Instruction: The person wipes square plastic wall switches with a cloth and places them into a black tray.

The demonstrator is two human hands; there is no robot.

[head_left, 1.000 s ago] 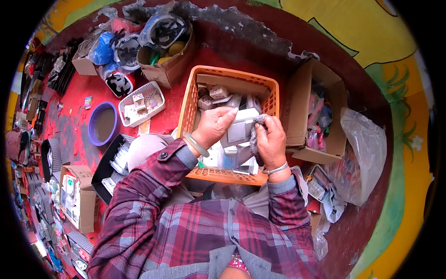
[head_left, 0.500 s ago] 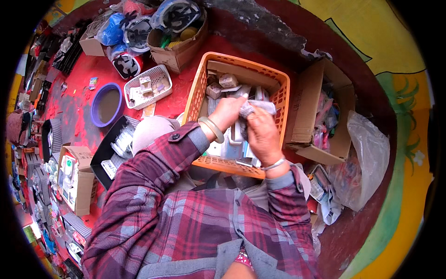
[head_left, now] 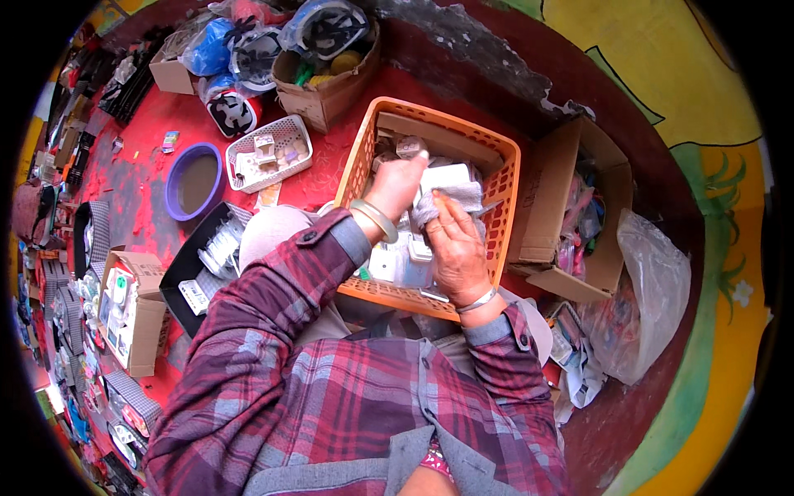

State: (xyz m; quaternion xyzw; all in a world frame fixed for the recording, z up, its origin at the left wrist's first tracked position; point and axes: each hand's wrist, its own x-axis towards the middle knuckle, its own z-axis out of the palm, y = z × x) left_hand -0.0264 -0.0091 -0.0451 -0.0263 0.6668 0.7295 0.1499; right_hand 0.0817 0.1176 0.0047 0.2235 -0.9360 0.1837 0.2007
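Note:
Over an orange plastic basket both hands work close together. My left hand, with a bangle at the wrist, is closed on a white block-shaped item; its exact kind does not show. A greyish cloth is gripped in my right hand, its fingers bent over the cloth against the item's lower edge. Below the hands, the basket holds several white plastic pieces and boxed goods. A small brownish box sits near its far side.
To the right stand an open cardboard box and a clear plastic bag. Leftward are a white basket, a purple-rimmed basin and a black tray. Wrapped helmets lie at the back.
My right hand has moved slightly down and left with the cloth. The white item now shows above the cloth, where the cloth largely covered it before.

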